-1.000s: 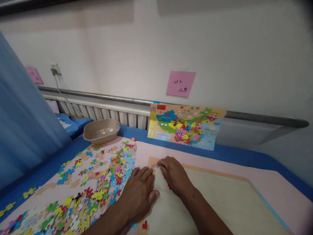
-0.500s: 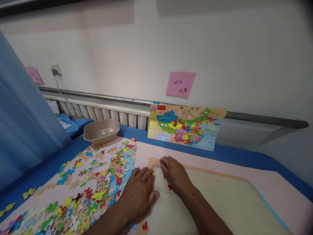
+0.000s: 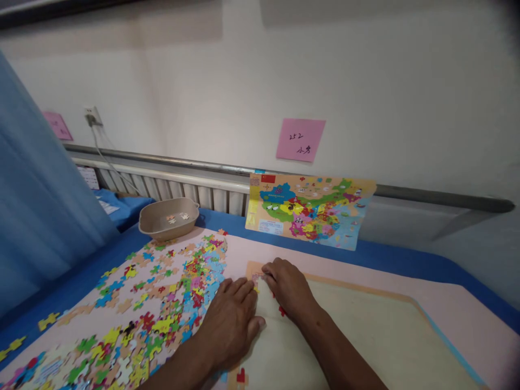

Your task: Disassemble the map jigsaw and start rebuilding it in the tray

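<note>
My left hand (image 3: 233, 317) lies flat, fingers stretched out and thumb apart, across the left border of a puzzle board (image 3: 341, 336). At the board's upper left corner my right hand (image 3: 286, 284) has its thumb and fingers pinched together; whatever is between them is hidden. Just left of those fingertips, a few joined pieces (image 3: 257, 277) sit in the corner. A red piece (image 3: 281, 311) shows below the right hand, partly covered. Near the bottom of the left border is a piece with a red mark (image 3: 241, 375).
Loose puzzle pieces (image 3: 162, 325) spread over the pink sheet (image 3: 450, 303) to the left. A beige basin (image 3: 168, 219) holds several pieces. Behind the board, a printed map picture (image 3: 311, 211) leans below the wall rail (image 3: 439, 200). A blue curtain (image 3: 44, 189) hangs at left.
My right hand has shifted slightly left, bringing its pinched fingertips closer to the joined corner pieces. The left hand has not moved.
</note>
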